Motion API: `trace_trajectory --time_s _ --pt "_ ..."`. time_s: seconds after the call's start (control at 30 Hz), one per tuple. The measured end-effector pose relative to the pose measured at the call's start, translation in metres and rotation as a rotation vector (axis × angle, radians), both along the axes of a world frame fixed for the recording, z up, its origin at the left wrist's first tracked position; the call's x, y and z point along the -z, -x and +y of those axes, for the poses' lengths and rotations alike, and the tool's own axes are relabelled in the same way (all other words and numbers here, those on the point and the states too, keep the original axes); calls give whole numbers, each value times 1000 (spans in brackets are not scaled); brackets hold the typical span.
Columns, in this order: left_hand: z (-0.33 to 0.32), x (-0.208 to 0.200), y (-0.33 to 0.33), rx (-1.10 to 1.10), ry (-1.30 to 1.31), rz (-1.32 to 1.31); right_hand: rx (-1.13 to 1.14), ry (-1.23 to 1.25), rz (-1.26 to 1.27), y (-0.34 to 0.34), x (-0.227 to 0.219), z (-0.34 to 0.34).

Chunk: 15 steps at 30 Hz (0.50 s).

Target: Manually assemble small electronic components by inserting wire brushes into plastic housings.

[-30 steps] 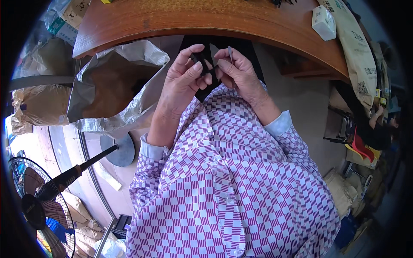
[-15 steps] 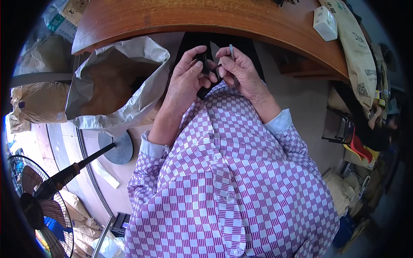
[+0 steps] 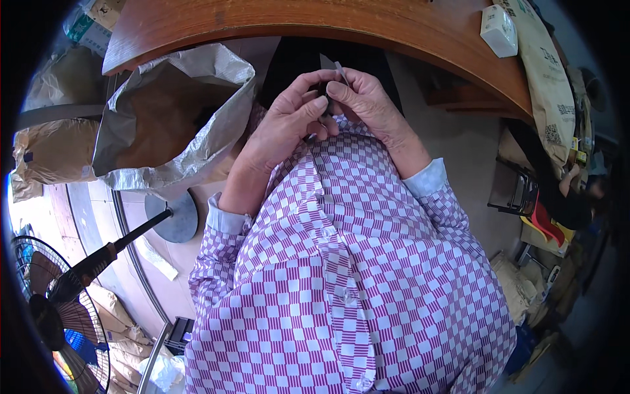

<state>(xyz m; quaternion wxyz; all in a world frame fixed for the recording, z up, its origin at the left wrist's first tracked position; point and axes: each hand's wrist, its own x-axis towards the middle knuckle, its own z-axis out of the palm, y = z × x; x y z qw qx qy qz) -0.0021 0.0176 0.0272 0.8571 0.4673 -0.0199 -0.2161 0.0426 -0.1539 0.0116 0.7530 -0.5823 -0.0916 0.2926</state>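
Observation:
Close together in front of my shirt, below the desk edge, are my two hands. My left hand (image 3: 287, 120) is closed around a small black piece (image 3: 322, 88), mostly hidden by the fingers now. My right hand (image 3: 373, 110) is closed against it, thumb pressed toward the fingers. A thin grey-blue strip-like tool (image 3: 340, 70) sticks up from the right fingers; its kind cannot be made out. Both sets of fingertips meet at the black piece. Behind the hands lies a dark black surface (image 3: 289, 62).
A wooden desk (image 3: 275, 21) curves across the top, with a white box (image 3: 499, 31) at its right. An open silvery sack (image 3: 239, 69) stands left of my hands. A black fan (image 3: 56, 315) is at lower left. Another person's arm (image 3: 569, 178) shows at far right.
The hands have drawn together, and the left fingers now cover most of the black piece. The grey-blue tool has tilted to the left at its top.

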Motion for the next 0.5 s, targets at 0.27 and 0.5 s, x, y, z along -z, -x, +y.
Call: trace_trajectory --time_s 0.27,0.5 --pt "-4 16 1 -191 -463 -390 145 370 -449 7 -4 15" --pt "1 27 0 -324 -335 -287 20 109 139 22 -24 26"
